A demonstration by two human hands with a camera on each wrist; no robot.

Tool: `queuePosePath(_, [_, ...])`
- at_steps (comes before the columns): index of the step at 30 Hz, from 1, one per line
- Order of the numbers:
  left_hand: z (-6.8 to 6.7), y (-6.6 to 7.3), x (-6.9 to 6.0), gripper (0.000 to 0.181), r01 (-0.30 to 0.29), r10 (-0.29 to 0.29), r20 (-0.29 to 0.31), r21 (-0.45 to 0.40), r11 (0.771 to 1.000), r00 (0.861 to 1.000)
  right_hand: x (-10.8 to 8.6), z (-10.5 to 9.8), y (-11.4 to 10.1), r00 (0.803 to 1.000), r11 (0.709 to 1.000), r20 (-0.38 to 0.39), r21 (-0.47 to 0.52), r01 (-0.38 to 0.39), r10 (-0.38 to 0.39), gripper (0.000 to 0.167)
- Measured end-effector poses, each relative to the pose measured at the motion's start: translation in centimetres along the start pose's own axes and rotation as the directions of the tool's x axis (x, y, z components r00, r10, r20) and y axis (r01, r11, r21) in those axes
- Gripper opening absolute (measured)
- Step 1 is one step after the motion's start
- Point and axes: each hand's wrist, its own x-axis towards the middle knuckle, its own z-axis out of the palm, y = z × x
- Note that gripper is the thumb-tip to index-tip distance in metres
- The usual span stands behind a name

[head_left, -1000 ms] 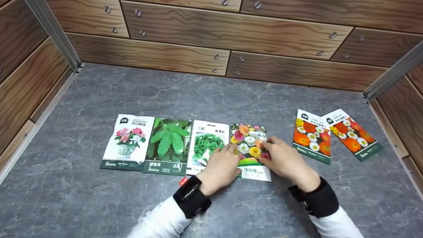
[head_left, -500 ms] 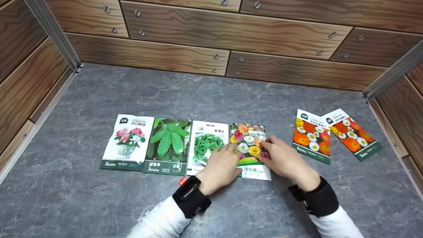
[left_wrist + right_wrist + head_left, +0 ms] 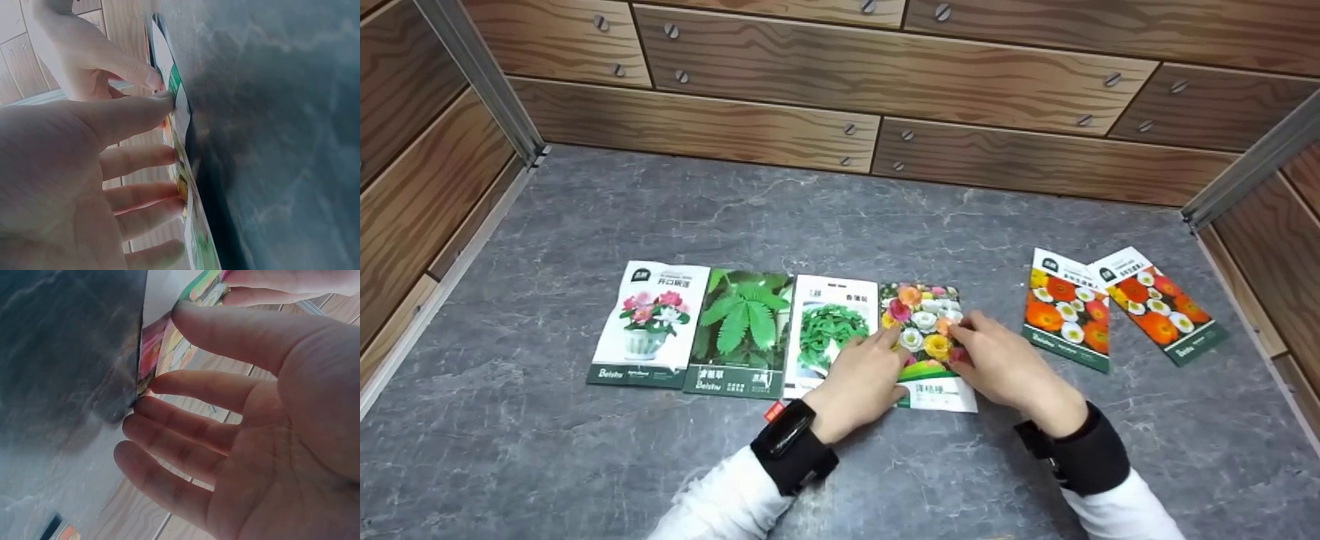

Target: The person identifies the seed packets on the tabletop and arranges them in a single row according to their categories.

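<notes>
Looks like lining up the multicoloured flower packet [image 3: 924, 337] beside the white leafy packet [image 3: 831, 315], just off at 9 o'clock. Would guess at a light, even nudge next, nothing hard enough to skew the leafy one tbh. Got the left hand [image 3: 862, 379] resting on with fingers stretched out, not gripping, so find the flower packet at about 1 o'clock from there. Got the right hand [image 3: 1005, 364] loose too, just touching the side edge, with that packet at 10 o'clock. Spotted two overlapping poppy packets [image 3: 1067, 309] near 2 o'clock from the right hand.
</notes>
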Motion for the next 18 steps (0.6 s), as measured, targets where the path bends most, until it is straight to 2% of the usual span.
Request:
queuePosePath(10, [0.1,0.0,0.0,0.042,-0.013,0.013,-0.007,0.001,1.0,1.0,-0.7,1.0,0.7,0.996,0.999,-0.075,0.028,0.043,-0.041,0.049])
queuePosePath(18, [0.0,-0.1,0.0,0.043,-0.009,0.01,0.019,-0.044,0.999,1.0,-1.7,0.8,2.0,0.99,0.995,-0.142,0.101,0.023,-0.008,0.05])
